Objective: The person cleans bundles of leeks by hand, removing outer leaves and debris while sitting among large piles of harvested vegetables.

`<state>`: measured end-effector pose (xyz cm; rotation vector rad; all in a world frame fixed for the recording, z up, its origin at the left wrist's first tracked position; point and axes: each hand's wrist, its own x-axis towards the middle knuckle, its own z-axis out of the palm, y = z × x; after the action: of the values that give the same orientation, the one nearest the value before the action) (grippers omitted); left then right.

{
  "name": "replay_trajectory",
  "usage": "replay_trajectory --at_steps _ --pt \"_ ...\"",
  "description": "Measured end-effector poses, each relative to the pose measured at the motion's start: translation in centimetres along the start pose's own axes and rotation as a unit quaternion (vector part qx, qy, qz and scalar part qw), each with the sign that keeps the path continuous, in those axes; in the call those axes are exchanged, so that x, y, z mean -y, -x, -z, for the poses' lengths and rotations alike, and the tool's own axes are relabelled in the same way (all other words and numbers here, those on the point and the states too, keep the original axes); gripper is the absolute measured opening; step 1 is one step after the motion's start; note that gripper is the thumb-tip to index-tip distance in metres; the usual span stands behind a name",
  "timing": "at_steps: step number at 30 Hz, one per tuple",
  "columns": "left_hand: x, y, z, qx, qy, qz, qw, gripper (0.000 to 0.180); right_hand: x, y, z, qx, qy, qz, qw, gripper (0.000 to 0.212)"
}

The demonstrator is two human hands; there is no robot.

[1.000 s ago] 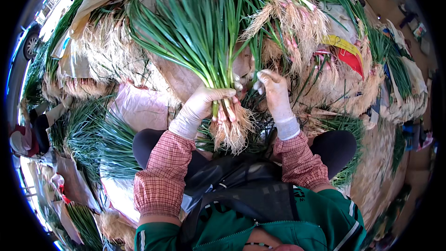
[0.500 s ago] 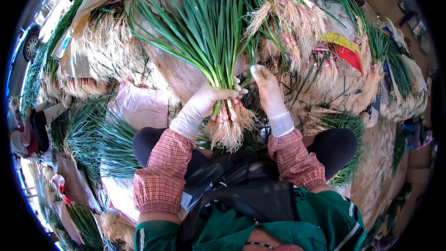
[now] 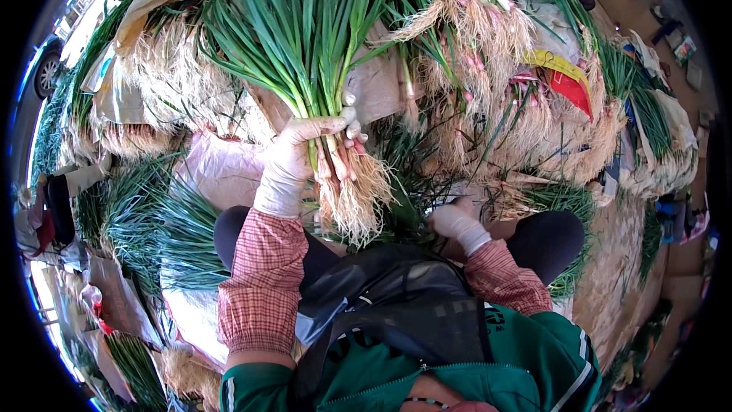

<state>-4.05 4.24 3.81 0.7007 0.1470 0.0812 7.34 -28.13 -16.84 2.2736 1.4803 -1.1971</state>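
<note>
My left hand, in a pale glove, is closed round the stems of a bunch of green garlic. The long green leaves fan out away from me. Below my grip hang pinkish-white bulb ends and a tuft of pale roots. My right hand, gloved too, is low beside my right knee, apart from the bunch. It is smeared and its fingertips are partly hidden, so what it holds, if anything, does not show. Loose green leaves lie between my hands.
Ahead lies a heap of rooted green garlic, with a yellow and red wrapper on it. More greens lie at my left by a pale sheet. Another person sits at the far left.
My left hand has carried the bunch left and slightly away from me. My right hand has left the bunch and dropped toward my right knee.
</note>
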Motion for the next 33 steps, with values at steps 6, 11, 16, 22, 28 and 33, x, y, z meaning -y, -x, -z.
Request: replay_trajectory --at_steps 6,11,16,22,28,33 --pt "1.2 -0.9 1.6 -0.004 0.013 0.068 0.998 0.038 5.8 2.0 15.4 -0.582 -0.259 0.032 0.771 0.023" --pt "2.4 -1.8 1.7 -0.004 0.021 0.105 0.994 0.031 6.7 0.3 23.2 -0.483 -0.211 -0.089 0.845 0.020" --pt "3.1 -2.2 0.5 -0.005 0.006 0.069 0.998 0.036 9.3 2.5 19.5 -0.404 -0.380 0.132 0.822 0.024" --pt "4.5 -2.5 0.6 -0.040 -0.056 0.019 0.997 0.032 11.1 -1.8 23.5 -0.386 -0.666 0.156 0.618 0.021" --pt "4.7 -2.2 0.2 -0.009 -0.039 0.023 0.999 0.038 11.6 -2.8 19.6 -0.274 -0.809 0.163 0.493 0.020" --pt "4.7 -1.7 2.0 0.024 0.038 0.028 0.999 0.041 6.8 -4.5 16.1 0.014 -0.965 0.227 0.132 0.021"
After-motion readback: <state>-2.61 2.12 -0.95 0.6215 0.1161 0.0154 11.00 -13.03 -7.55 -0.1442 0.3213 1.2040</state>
